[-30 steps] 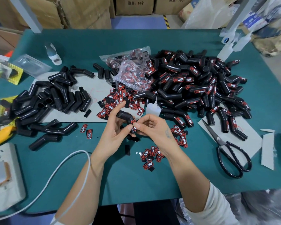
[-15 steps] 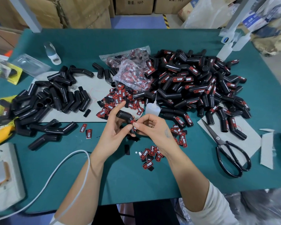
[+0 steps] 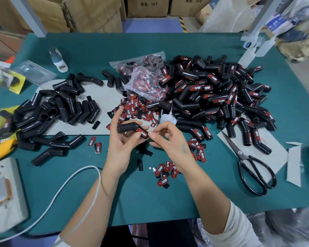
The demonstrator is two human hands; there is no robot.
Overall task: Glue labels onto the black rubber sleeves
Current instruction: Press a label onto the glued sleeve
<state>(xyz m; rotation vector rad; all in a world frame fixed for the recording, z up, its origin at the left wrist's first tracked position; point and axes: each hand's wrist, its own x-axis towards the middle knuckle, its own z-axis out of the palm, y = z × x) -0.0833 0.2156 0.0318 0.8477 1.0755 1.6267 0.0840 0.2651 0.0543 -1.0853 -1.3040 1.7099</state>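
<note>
My left hand [image 3: 121, 145] grips a bent black rubber sleeve [image 3: 128, 128] above the table's middle; a red-and-black label [image 3: 143, 133] sits on the sleeve's right end. My right hand [image 3: 169, 139] has curled fingers, and its thumb and forefinger pinch that labelled end. Unlabelled sleeves [image 3: 61, 111] lie heaped at the left, labelled sleeves [image 3: 212, 97] in a big heap at the right. Loose labels [image 3: 136, 107] lie behind my hands, and more labels [image 3: 164, 171] under my right wrist.
A clear bag of labels [image 3: 146, 81] and a small glue bottle [image 3: 168, 118] sit behind my hands. Black scissors [image 3: 253, 168] lie at the right. At the left are a yellow knife [image 3: 0, 148], a power strip [image 3: 5, 193] and a white cable [image 3: 61, 193].
The sleeve has turned from pointing at me to lying crosswise, so its label faces up. My right fingers have moved from over the label to its right end.
</note>
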